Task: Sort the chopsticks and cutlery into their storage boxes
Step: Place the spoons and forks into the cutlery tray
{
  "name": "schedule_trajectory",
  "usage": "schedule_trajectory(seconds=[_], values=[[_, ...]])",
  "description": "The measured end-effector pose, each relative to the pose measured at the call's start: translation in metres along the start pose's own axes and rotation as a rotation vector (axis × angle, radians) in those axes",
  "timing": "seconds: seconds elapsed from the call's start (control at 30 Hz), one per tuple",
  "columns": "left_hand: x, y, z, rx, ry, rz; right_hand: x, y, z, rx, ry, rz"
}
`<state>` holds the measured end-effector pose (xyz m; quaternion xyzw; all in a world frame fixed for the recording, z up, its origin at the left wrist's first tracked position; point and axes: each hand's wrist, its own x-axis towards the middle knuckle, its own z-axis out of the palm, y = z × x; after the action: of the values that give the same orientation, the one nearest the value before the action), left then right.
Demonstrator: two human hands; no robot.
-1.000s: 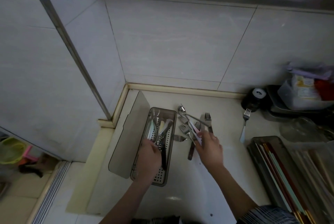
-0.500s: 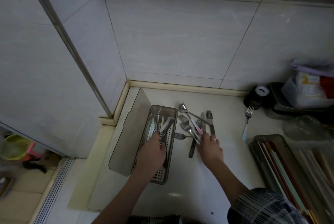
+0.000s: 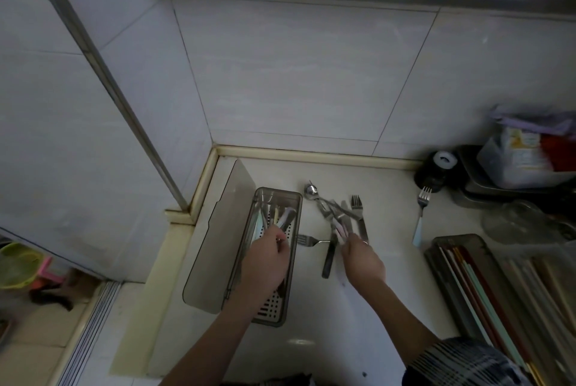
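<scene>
A smoky plastic cutlery box (image 3: 296, 198) with a perforated floor lies on the counter, its lid (image 3: 218, 239) opened to the left. My left hand (image 3: 265, 261) is inside the box, fingers curled on the handles of the cutlery there. To the right lies a loose pile of forks, knives and a spoon (image 3: 338, 214). My right hand (image 3: 363, 258) grips a pale-handled piece at the pile's near end. A lone fork (image 3: 308, 240) lies between box and pile. A chopstick box (image 3: 467, 286) with several coloured chopsticks sits at the right.
A blue-handled fork (image 3: 420, 217) lies alone further right. A black round container (image 3: 436, 170), a metal tray with a plastic tub (image 3: 514, 164) and a glass lid (image 3: 523, 223) crowd the back right. Tiled walls close the corner; the counter edge drops to the floor at left.
My left hand has shifted slightly further into the box over the cutlery handles. My right hand has stayed at the pile's near end, its grip on the pale-handled piece adjusted.
</scene>
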<state>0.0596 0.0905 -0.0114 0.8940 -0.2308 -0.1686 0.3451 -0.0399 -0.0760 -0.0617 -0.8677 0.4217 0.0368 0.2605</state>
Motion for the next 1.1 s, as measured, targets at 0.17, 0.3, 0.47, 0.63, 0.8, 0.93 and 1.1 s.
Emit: schedule_trajectory(seconds=[0.17, 0.3, 0.47, 0.63, 0.8, 0.93, 1.1], values=[[0.005, 0.014, 0.007, -0.122, -0.006, 0.062, -0.014, -0.011, -0.01, 0.496, 0.051, 0.089], [0.011, 0.023, 0.014, -0.145, -0.034, 0.13, -0.011, -0.015, -0.018, 0.699, -0.133, 0.27], [0.016, 0.02, 0.02, -0.15, -0.071, 0.167, -0.013, -0.006, -0.026, 0.151, -0.01, 0.244], [0.007, 0.029, 0.008, 0.0, 0.144, 0.439, -0.022, 0.001, -0.038, -0.158, 0.237, 0.005], [0.009, 0.056, -0.003, 0.262, 0.379, 0.866, -0.01, 0.004, -0.028, -0.249, 0.438, -0.333], [0.015, 0.062, 0.002, 0.603, 0.036, 0.632, -0.011, -0.011, -0.03, -0.201, 0.54, -0.675], [0.008, 0.042, -0.007, 0.249, -0.065, 0.394, -0.015, -0.025, -0.031, -0.087, 0.528, -0.786]])
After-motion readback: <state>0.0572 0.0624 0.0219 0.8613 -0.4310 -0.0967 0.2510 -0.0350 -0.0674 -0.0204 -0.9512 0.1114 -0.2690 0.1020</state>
